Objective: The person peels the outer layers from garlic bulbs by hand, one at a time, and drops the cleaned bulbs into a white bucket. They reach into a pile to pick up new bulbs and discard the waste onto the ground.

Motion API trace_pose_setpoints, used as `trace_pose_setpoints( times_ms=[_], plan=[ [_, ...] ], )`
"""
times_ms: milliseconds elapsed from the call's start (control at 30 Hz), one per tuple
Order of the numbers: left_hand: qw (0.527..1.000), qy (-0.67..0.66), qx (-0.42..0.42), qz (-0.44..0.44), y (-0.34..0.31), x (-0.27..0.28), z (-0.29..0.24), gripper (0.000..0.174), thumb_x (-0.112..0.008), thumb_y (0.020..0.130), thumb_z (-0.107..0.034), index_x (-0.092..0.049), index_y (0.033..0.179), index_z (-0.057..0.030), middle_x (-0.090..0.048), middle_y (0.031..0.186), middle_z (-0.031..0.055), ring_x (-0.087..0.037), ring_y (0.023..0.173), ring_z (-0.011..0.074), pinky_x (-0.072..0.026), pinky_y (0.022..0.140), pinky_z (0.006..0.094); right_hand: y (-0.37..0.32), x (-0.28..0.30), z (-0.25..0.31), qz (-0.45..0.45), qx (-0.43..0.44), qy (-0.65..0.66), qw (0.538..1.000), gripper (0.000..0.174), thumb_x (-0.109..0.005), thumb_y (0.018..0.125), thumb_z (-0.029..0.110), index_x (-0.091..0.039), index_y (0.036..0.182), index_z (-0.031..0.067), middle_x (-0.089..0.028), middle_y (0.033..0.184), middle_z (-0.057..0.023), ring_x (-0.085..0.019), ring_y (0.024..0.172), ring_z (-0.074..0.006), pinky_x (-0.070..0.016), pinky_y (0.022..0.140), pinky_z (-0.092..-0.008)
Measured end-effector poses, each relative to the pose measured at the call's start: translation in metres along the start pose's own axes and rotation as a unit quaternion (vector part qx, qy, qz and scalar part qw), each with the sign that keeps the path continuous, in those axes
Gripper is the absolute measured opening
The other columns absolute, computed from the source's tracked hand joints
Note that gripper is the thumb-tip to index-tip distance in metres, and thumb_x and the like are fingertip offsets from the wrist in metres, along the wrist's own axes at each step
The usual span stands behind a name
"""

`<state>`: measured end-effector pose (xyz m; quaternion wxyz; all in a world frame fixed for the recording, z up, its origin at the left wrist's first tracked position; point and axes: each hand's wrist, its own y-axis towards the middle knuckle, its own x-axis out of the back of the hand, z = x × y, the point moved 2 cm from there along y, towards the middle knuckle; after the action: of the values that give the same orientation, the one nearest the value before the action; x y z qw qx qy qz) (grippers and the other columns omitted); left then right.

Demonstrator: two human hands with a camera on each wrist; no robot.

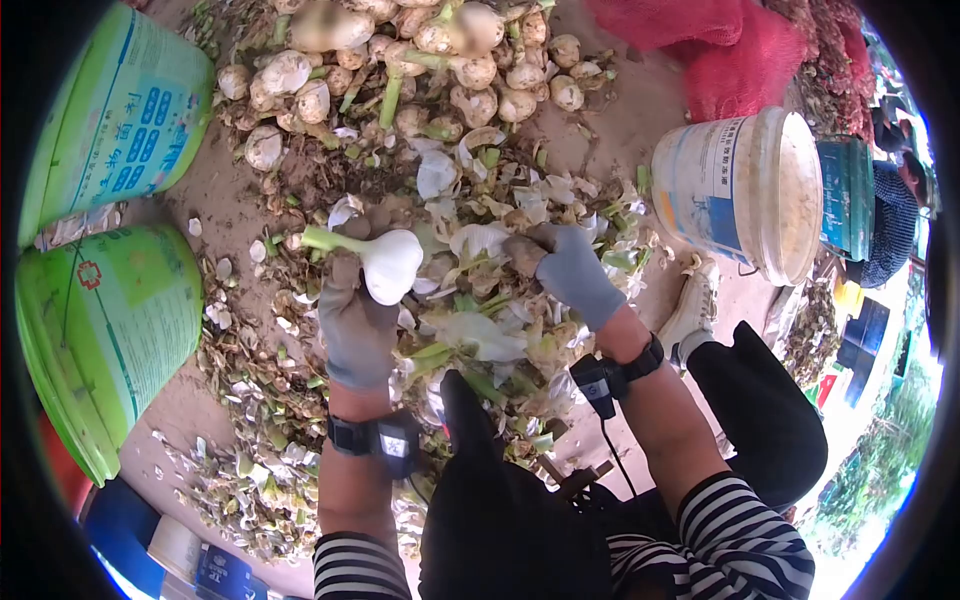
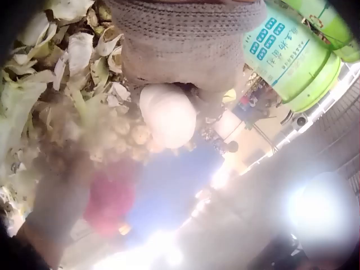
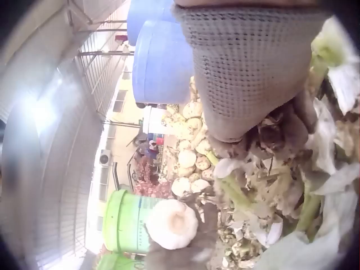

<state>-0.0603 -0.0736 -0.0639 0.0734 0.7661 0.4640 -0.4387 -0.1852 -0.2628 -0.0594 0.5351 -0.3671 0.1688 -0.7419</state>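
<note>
A peeled white garlic bulb (image 1: 393, 267) with a short green stem pointing left is held in my gloved left hand (image 1: 358, 335). The left wrist view shows the round bulb (image 2: 169, 117) beyond the glove's knitted cuff. My gloved right hand (image 1: 578, 278) is to the right of the bulb, apart from it, low over loose garlic skins (image 1: 480, 335). Its soiled fingers (image 3: 275, 135) bend down toward the leaves and skins in the right wrist view; I cannot tell whether they pinch any.
Unpeeled garlic bulbs (image 1: 475, 70) are heaped at the far side. Green buckets (image 1: 110, 330) stand at the left, and a white bucket (image 1: 740, 195) is at the right. Red netting (image 1: 720, 50) lies behind it. Skins and stem scraps cover the ground between my legs.
</note>
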Motion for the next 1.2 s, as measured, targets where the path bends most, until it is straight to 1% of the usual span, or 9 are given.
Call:
trace_pose_setpoints(
  times_ms=[567, 700, 767, 833, 933, 1000, 1033, 1067, 1200],
  plan=[
    [0.990, -0.105, 0.085, -0.038, 0.053, -0.007, -0.043, 0.040, -0.050, 0.088, -0.042, -0.059, 0.099, -0.0045, -0.061, 0.101, 0.0183, -0.057, 0.096, 0.0330, -0.0432, 0.092, 0.0485, -0.006, -0.005, 0.013, -0.074, 0.115, 0.001, 0.991, 0.031, -0.062, 0.083, 0.027, -0.063, 0.098, 0.0004, -0.064, 0.085, -0.0181, -0.062, 0.077, -0.0302, -0.0485, 0.071, -0.0333],
    [0.977, 0.200, -0.071, 0.007, 0.108, -0.064, -0.169, 0.048, -0.055, 0.084, -0.044, -0.059, 0.103, 0.0008, -0.063, 0.096, 0.0173, -0.060, 0.095, 0.0314, -0.0496, 0.083, 0.0407, 0.015, 0.016, -0.002, -0.154, 0.167, -0.070, 0.971, 0.027, -0.061, 0.084, 0.020, -0.061, 0.101, 0.0002, -0.063, 0.088, -0.0173, -0.062, 0.077, -0.0273, -0.0486, 0.071, -0.0324],
    [0.861, 0.338, -0.361, -0.121, 0.120, -0.088, -0.233, 0.066, -0.038, 0.089, -0.044, -0.035, 0.129, 0.0094, -0.041, 0.132, 0.0252, -0.040, 0.124, 0.0402, -0.0354, 0.103, 0.0498, 0.033, 0.037, 0.012, -0.151, 0.178, -0.064, 0.970, 0.026, -0.061, 0.083, 0.019, -0.061, 0.102, 0.0003, -0.064, 0.089, -0.0172, -0.063, 0.079, -0.0276, -0.0486, 0.072, -0.0328],
    [0.930, -0.100, -0.309, 0.171, 0.135, -0.067, -0.293, 0.074, -0.035, 0.091, -0.045, -0.018, 0.136, 0.0105, -0.029, 0.140, 0.0251, -0.030, 0.129, 0.0418, -0.0245, 0.108, 0.0549, 0.061, 0.054, 0.021, -0.227, 0.260, -0.102, 0.933, 0.029, -0.060, 0.083, 0.018, -0.059, 0.107, 0.0014, -0.064, 0.091, -0.0176, -0.063, 0.082, -0.0292, -0.0487, 0.072, -0.0342],
    [0.930, -0.185, -0.247, 0.199, 0.122, -0.097, -0.272, 0.072, -0.032, 0.093, -0.044, -0.013, 0.137, 0.0099, -0.029, 0.140, 0.0251, -0.025, 0.132, 0.0378, -0.0217, 0.110, 0.0520, 0.099, 0.079, 0.078, -0.240, 0.208, -0.087, 0.944, 0.041, -0.061, 0.079, 0.021, -0.055, 0.116, 0.0033, -0.063, 0.097, -0.0192, -0.061, 0.090, -0.0329, -0.0480, 0.078, -0.0380],
    [0.950, 0.105, -0.292, -0.028, 0.112, -0.123, -0.206, 0.065, -0.029, 0.095, -0.038, -0.016, 0.138, 0.0087, -0.030, 0.140, 0.0245, -0.026, 0.133, 0.0332, -0.0228, 0.111, 0.0461, 0.125, 0.084, 0.102, -0.255, 0.182, -0.131, 0.940, 0.046, -0.060, 0.078, 0.022, -0.053, 0.119, 0.0040, -0.062, 0.100, -0.0206, -0.060, 0.094, -0.0344, -0.0476, 0.080, -0.0402],
    [0.965, 0.005, -0.145, 0.216, 0.122, -0.084, -0.186, 0.055, -0.029, 0.096, -0.031, -0.024, 0.136, 0.0083, -0.033, 0.139, 0.0227, -0.031, 0.132, 0.0304, -0.0277, 0.109, 0.0414, 0.138, 0.084, 0.111, -0.248, 0.168, -0.184, 0.936, 0.048, -0.062, 0.076, 0.023, -0.053, 0.119, 0.0043, -0.062, 0.102, -0.0206, -0.059, 0.095, -0.0348, -0.0472, 0.082, -0.0406],
    [0.991, 0.062, -0.116, -0.003, 0.117, -0.096, -0.148, 0.051, -0.029, 0.097, -0.033, -0.037, 0.132, 0.0037, -0.048, 0.129, 0.0173, -0.049, 0.117, 0.0244, -0.0413, 0.097, 0.0340, 0.146, 0.081, 0.113, -0.240, 0.155, -0.236, 0.929, 0.050, -0.063, 0.074, 0.024, -0.053, 0.119, 0.0046, -0.062, 0.104, -0.0207, -0.059, 0.097, -0.0352, -0.0468, 0.083, -0.0410],
    [0.956, 0.284, 0.066, 0.025, 0.093, -0.089, -0.037, 0.067, -0.064, 0.079, -0.042, -0.042, 0.129, -0.0034, -0.056, 0.111, 0.0115, -0.055, 0.099, 0.0193, -0.0464, 0.088, 0.0354, 0.133, 0.076, 0.102, -0.280, 0.244, -0.107, 0.922, 0.048, -0.062, 0.072, 0.014, -0.054, 0.118, 0.0053, -0.063, 0.099, -0.0200, -0.059, 0.096, -0.0358, -0.0480, 0.082, -0.0408]
  ],
)
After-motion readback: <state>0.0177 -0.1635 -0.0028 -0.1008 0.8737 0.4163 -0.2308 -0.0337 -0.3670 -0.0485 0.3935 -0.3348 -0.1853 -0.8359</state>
